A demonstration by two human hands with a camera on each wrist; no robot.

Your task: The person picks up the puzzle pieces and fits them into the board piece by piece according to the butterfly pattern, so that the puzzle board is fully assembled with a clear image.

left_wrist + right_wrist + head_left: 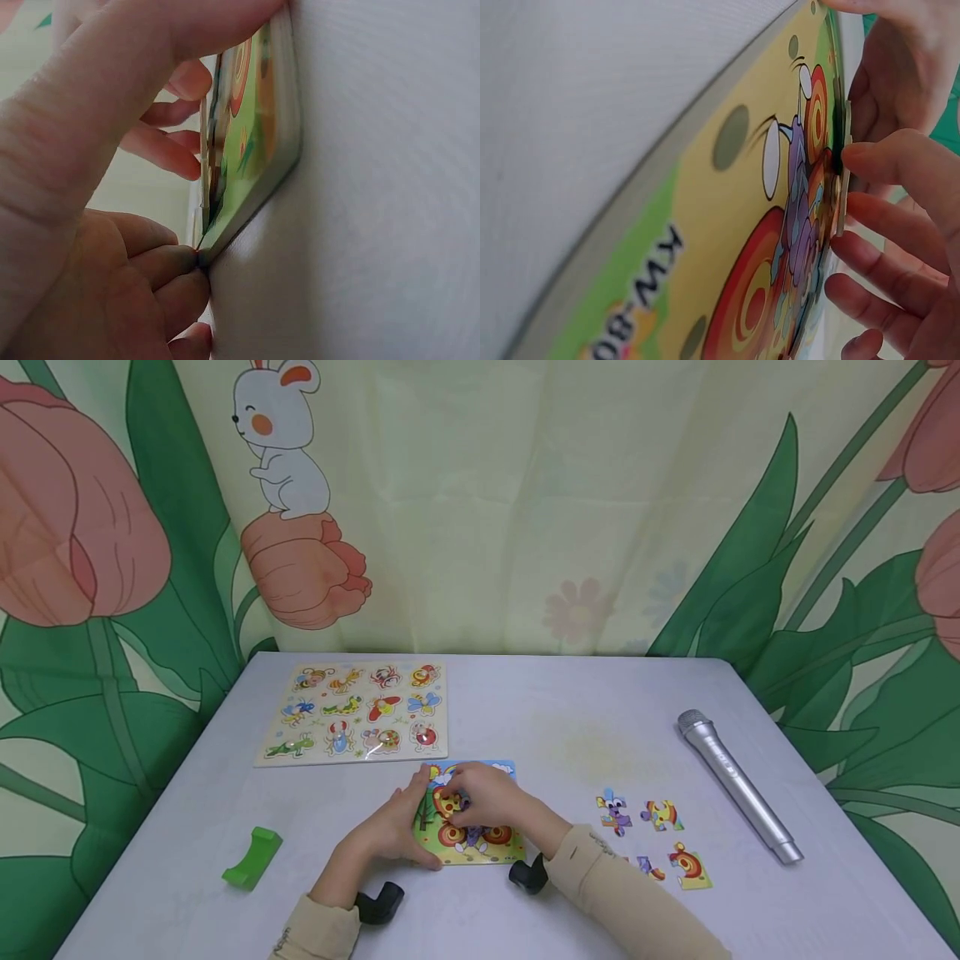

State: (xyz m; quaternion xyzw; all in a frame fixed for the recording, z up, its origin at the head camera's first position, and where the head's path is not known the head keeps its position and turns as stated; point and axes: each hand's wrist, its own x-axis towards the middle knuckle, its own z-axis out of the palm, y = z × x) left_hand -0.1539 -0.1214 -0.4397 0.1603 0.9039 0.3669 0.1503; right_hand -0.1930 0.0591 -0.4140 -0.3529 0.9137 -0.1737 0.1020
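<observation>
A small jigsaw puzzle board [480, 857] with a colourful cartoon picture lies flat on the white table. My left hand [392, 828] holds its left side, thumb at the near left corner and fingers along the left edge. Over the board, my right hand [487, 795] pinches a thin puzzle piece [847, 124] between thumb and fingers. Edge-on in the left wrist view, that piece [204, 150] stands close over the board's surface. The right hand's fingers hide much of it from the head view. Purple and orange-ringed artwork shows on the board near the front.
Several loose puzzle pieces [662, 815] lie to the right, partly behind my right sleeve [622, 889]. A silver microphone [738, 785] lies farther right. An insect picture board [352, 762] is at the back left, with a green arched block [253, 858] nearer on the left.
</observation>
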